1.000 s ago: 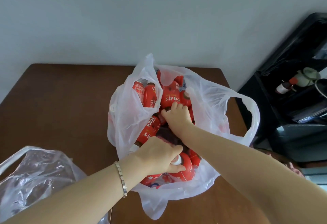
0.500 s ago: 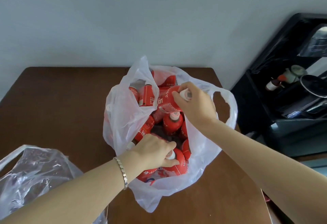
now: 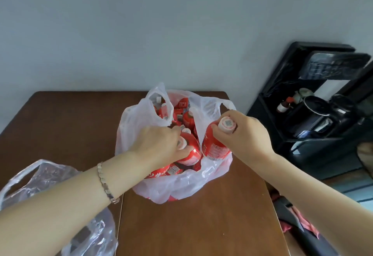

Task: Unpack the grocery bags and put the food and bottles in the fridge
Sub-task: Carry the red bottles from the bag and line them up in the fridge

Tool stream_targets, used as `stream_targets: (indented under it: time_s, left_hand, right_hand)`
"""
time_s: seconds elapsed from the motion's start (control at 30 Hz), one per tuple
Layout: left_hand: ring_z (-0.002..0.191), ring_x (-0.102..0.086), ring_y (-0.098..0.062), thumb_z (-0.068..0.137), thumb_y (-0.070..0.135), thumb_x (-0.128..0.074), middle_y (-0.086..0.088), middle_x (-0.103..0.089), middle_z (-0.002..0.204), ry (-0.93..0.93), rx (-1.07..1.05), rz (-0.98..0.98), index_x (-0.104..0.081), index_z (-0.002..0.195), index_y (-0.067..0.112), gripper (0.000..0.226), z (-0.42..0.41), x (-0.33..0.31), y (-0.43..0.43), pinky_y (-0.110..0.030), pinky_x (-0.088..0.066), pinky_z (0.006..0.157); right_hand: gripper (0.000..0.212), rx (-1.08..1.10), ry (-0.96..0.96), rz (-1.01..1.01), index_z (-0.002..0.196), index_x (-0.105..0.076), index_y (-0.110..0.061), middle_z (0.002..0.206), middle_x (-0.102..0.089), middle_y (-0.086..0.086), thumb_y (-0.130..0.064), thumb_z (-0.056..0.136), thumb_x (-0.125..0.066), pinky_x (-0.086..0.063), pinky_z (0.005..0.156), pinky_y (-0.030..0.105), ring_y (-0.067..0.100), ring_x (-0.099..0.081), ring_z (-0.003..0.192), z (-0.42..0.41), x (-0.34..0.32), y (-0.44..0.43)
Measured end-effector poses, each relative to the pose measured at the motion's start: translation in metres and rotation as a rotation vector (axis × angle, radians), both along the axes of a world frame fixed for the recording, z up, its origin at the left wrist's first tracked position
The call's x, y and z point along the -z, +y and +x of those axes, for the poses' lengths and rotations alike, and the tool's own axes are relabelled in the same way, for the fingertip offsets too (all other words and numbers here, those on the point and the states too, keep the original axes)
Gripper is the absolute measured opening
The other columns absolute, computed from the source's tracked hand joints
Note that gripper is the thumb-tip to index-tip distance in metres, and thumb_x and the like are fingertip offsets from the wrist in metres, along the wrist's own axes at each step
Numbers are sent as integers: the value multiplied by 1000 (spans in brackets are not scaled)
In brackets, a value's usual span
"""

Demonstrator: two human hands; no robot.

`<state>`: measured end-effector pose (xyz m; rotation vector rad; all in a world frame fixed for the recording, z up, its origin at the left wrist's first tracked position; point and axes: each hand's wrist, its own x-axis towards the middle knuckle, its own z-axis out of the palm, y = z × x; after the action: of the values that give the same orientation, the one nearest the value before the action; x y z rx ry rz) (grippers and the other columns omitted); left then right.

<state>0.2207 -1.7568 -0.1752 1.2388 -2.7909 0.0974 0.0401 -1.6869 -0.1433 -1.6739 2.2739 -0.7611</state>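
Observation:
A white plastic grocery bag (image 3: 177, 189) stands open on the brown table (image 3: 66, 130), packed with several red bottles with white caps. My right hand (image 3: 248, 134) grips one red bottle (image 3: 215, 144) by its neck, held at the bag's right rim, cap up. My left hand (image 3: 159, 144) reaches inside the bag and closes around the neck of another red bottle (image 3: 190, 152). More red bottles (image 3: 182, 112) lie deeper in the bag, partly hidden by the plastic.
A second, clear plastic bag (image 3: 46, 177) lies crumpled at the table's left front. Right of the table stands a black shelf unit (image 3: 302, 102) holding small bottles and dark appliances. Red and dark items lie on the floor (image 3: 298, 221) below.
My right hand has drawn its bottle out to the bag's right rim and turned it upright. My left hand has shifted up onto a bottle in the bag's middle.

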Motion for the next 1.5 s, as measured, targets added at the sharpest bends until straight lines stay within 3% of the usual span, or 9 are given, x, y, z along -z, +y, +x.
stream_targets:
  time_s: [0.3, 0.47, 0.63, 0.73, 0.9, 1.07, 1.2, 1.3, 1.5]
  left_hand:
    - [71, -49, -19, 87, 64, -37, 6, -45, 67, 102, 272, -79, -41, 82, 21, 43, -6, -76, 18, -28, -31, 66]
    - [78, -52, -22, 87, 61, -37, -2, -66, 95, 46, 567, -56, -50, 85, 22, 41, -28, -90, 57, -27, -29, 66]
    - [87, -60, -21, 88, 64, -33, 2, -63, 88, 22, 854, -56, -41, 77, 21, 44, -67, -97, 127, -28, -31, 65]
    - [84, -62, -20, 89, 61, -34, 3, -64, 85, 65, 1040, -96, -42, 77, 21, 43, -91, -101, 181, -26, -35, 64]
    - [66, -52, -13, 87, 60, -37, 6, -53, 71, 143, 1354, -102, -53, 81, 19, 45, -126, -109, 307, -24, -35, 57]
    - [67, -52, -16, 88, 59, -38, 2, -62, 80, 150, 1636, -118, -62, 94, 15, 50, -142, -113, 463, -22, -38, 59]
    - [84, -61, -22, 87, 56, -40, -1, -67, 95, 86, 1781, -101, -57, 87, 19, 41, -140, -109, 603, -25, -39, 66]
    - [79, -58, -23, 88, 53, -39, -3, -66, 93, 60, 1885, -53, -58, 84, 17, 41, -136, -110, 707, -27, -40, 68]
    - [76, -56, -20, 87, 55, -37, -1, -67, 90, 139, 2048, -54, -59, 82, 18, 43, -131, -122, 894, -28, -40, 67]
  right_hand:
    - [22, 280, 59, 35, 92, -65, -27, 83, -69, -7, -43, 77, -65, -55, 74, 36, 17, -65, 81, 30, -37, 53]
    - [19, 486, 64, 74, 88, -63, -28, 82, -68, -7, -43, 78, -62, -54, 74, 35, 17, -64, 81, 40, -49, 115]
    - [23, 727, 100, 106, 92, -63, -27, 80, -63, -10, -47, 80, -61, -56, 74, 34, 16, -62, 79, 39, -59, 208]
    - [29, 881, 125, 127, 95, -64, -24, 79, -60, -7, -49, 84, -59, -50, 62, 21, 14, -58, 74, 42, -66, 274]
    - [27, 1198, 171, 156, 98, -69, -24, 91, -72, 2, -44, 80, -62, -54, 70, 31, 23, -65, 81, 58, -73, 407]
    - [26, 1482, 170, 160, 95, -67, -27, 89, -70, -2, -45, 77, -63, -52, 73, 30, 20, -64, 82, 92, -75, 557]
    - [30, 1635, 165, 178, 84, -63, -23, 78, -64, -5, -51, 74, -59, -39, 59, 26, 18, -58, 75, 128, -76, 687]
    - [33, 1738, 178, 212, 68, -51, -21, 71, -59, -4, -53, 74, -56, -29, 50, 22, 18, -52, 69, 151, -79, 781]
    - [28, 1957, 198, 224, 87, -62, -18, 86, -66, -2, -44, 78, -61, -40, 67, 28, 21, -60, 87, 182, -98, 937]
